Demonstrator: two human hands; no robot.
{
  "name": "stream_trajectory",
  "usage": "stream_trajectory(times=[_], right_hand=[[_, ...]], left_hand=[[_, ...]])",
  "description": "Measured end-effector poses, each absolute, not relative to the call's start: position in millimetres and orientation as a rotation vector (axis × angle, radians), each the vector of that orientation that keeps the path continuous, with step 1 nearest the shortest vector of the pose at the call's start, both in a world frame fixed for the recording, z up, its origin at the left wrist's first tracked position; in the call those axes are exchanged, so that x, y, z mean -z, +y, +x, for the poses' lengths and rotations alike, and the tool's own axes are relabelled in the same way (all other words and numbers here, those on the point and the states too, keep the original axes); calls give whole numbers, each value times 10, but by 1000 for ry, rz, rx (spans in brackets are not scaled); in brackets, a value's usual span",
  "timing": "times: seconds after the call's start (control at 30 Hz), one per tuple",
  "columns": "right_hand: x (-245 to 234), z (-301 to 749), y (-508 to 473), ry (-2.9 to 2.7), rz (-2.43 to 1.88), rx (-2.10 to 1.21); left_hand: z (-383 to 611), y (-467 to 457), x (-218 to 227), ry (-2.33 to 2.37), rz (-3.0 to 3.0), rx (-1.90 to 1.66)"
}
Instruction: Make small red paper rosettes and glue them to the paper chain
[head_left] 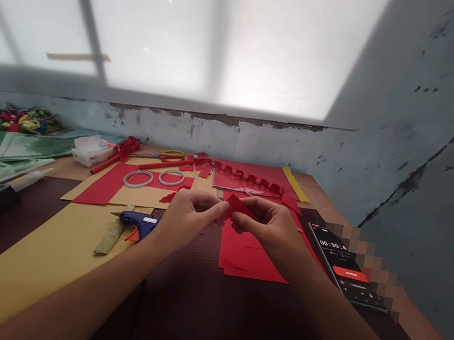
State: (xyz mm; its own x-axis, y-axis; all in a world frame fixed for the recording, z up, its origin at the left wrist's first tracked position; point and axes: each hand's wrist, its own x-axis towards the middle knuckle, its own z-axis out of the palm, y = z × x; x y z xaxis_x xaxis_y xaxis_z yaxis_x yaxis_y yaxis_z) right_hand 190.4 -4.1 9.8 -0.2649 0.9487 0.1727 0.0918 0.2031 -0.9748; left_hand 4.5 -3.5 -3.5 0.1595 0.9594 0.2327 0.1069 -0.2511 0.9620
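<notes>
Between my two hands is a small folded piece of red paper [239,205], held above the table. My left hand [194,211] pinches its left edge with thumb and fingertips. The right side of it is gripped by my right hand [268,222], whose fingers partly cover it. Under my right hand lie sheets of red paper [250,259]. A blue hot glue gun [140,224] rests to the left of my left wrist, partly hidden by it. Behind my hands stretches a row of red curled paper pieces [247,177].
Two rolls of tape [138,179], scissors with yellow handles [172,155] and a white plastic box [92,151] stand farther back left. A yellow sheet [29,270] covers the left front. A phone showing a timer [344,264] lies at right. Colourful ribbons [20,119] are piled far left.
</notes>
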Motion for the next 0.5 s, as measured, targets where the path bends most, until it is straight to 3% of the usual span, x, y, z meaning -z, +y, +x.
stream_trajectory(times=[0.5], right_hand=[[-93, 1902, -34, -1526, -958, -1229]], left_hand=[[30, -39, 40, 1094, 1536, -1142]])
